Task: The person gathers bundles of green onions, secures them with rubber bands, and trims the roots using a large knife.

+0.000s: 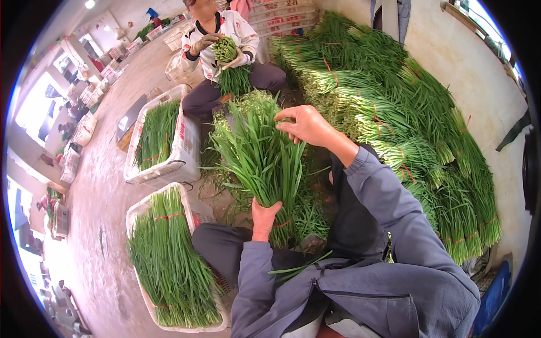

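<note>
A few loose green leaves lie across the person's lap, over the grey jacket. Just beyond, the left hand is closed around the lower part of a bunch of greens, its thumb laid across the front of the leaves. A red band shows beside that hand. The bunch is between the person's knees, its long leaves fanning out beyond the grip.

The right hand is raised at the far end of the bunch, partly open: the fingers are bent, with a narrow gap between forefinger and thumb. Whether it touches the leaf tips, I cannot tell.

To the left, a near crate holds banded greens, and a second crate beyond it holds more. Cut scraps litter the ground around the bunch. On the right, a large pile of banded greens lies against the wall. Farther off, facing the person, a seated co-worker holds another bunch in both gloved hands.
</note>
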The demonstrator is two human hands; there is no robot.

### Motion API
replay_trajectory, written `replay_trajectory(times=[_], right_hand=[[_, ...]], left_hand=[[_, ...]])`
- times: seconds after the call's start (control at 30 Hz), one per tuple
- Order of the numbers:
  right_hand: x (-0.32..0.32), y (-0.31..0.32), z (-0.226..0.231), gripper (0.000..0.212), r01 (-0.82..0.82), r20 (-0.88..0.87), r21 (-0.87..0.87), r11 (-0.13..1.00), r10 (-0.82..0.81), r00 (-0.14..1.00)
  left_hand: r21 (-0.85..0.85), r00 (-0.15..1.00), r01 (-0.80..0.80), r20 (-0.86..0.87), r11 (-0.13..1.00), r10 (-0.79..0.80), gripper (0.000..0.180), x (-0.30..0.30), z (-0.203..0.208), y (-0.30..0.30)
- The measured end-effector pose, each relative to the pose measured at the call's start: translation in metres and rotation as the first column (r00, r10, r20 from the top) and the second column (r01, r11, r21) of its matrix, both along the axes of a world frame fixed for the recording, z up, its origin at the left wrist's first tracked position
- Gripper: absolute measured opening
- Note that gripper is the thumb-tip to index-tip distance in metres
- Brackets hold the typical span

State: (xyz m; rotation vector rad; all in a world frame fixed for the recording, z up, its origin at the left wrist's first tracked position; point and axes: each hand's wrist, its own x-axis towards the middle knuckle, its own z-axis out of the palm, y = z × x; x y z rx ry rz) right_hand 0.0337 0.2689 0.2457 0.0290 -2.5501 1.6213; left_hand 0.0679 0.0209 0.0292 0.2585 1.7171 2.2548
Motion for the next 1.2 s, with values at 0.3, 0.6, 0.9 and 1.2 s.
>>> replay_trajectory(times=[0.3, 0.6, 0.9, 1.2], right_hand=[[-0.024, 0.036, -0.022, 0.015, -0.004, -0.109, -0.670, 0.742, -0.093, 0.990], [-0.044, 0.006, 0.013, 0.026, 0.005, -0.071, -0.005, 1.000, -0.005, 0.997], [-0.056, 0.016, 0.005, 0.012, 0.012, -0.122, -0.689, 0.725, -0.132, 0.984], [0.024, 0.056, -0.016, 0.008, -0.273, 0.207, -0.396, 0.877, 0.375, 0.903]], left_hand=[[-0.008, 1.000, 0.011, -0.010, 1.000, -0.011, 0.049, 0.001, 0.002, 0.009], [-0.108, 0.997, 0.013, -0.073, 0.994, -0.020, 0.048, -0.001, -0.009, 0.002], [-0.104, 0.998, -0.007, -0.064, 0.995, 0.001, 0.048, 0.000, -0.002, 0.002], [0.046, 0.998, -0.053, 0.019, 0.998, 0.052, 0.048, -0.003, -0.007, -0.004]])
